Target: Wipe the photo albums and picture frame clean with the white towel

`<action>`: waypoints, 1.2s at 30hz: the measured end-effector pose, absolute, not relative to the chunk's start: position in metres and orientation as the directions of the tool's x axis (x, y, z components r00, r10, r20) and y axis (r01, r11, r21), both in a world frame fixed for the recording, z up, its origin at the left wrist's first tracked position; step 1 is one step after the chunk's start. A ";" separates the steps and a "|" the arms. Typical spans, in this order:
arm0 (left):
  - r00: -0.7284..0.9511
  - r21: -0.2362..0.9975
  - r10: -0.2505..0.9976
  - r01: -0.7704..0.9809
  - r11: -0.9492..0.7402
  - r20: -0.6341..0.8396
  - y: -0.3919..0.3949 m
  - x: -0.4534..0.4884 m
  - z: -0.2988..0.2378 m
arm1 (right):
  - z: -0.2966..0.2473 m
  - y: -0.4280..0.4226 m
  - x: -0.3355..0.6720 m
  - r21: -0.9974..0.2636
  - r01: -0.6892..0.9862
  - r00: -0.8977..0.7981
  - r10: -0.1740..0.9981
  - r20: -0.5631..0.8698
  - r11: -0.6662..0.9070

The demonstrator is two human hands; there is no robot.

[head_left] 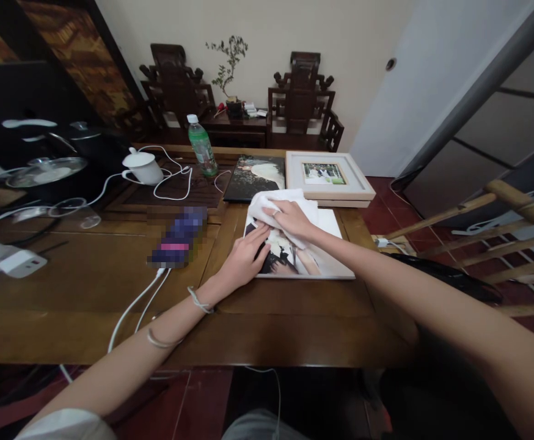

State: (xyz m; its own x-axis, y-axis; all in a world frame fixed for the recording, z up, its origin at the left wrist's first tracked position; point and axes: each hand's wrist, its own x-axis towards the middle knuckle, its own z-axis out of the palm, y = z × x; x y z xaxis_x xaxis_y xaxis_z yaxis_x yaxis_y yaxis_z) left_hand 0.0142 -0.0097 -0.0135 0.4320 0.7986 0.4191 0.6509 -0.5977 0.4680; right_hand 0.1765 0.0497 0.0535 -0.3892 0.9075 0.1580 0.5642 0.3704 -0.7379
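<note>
A white cloth (261, 205) lies bunched on a photo panel (326, 260) with a white edge. My right hand (289, 219) presses the cloth against the panel's upper part, fingers closed on its folds. Flat on the panel's left side rests my left hand (244, 256), fingers stretched out and touching the picture just below the cloth. Part of the picture is hidden under the cloth and both hands. Behind the panel lie a dark photo panel (244, 183) and a white picture frame (363, 183) with a small photo in it.
On the wooden table (294, 336) left of my hands lies a phone (179, 238) with a white cable plugged in. Farther back stand a green-labelled bottle (201, 146), a lidded white cup (142, 166) and a pot (42, 177). A bamboo rack (514, 195) stands at the right.
</note>
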 end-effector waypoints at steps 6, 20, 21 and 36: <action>0.438 0.461 0.794 0.650 -0.604 0.421 -0.011 0.014 -0.011 | 0.053 0.053 0.179 -0.771 0.505 -0.447 0.882 0.151 0.388; 0.441 0.459 0.803 0.661 -0.593 0.402 -0.011 0.013 -0.012 | 0.048 0.035 0.300 -0.679 0.686 -0.198 0.966 0.169 0.259; 0.441 0.459 0.800 0.659 -0.596 0.407 -0.011 0.013 -0.013 | 0.046 0.030 0.306 -0.672 0.696 -0.179 0.967 0.180 0.254; 0.418 0.471 0.811 0.664 -0.581 0.410 -0.010 0.015 -0.012 | 0.050 -0.098 0.298 -0.622 0.639 -0.461 0.873 0.161 0.452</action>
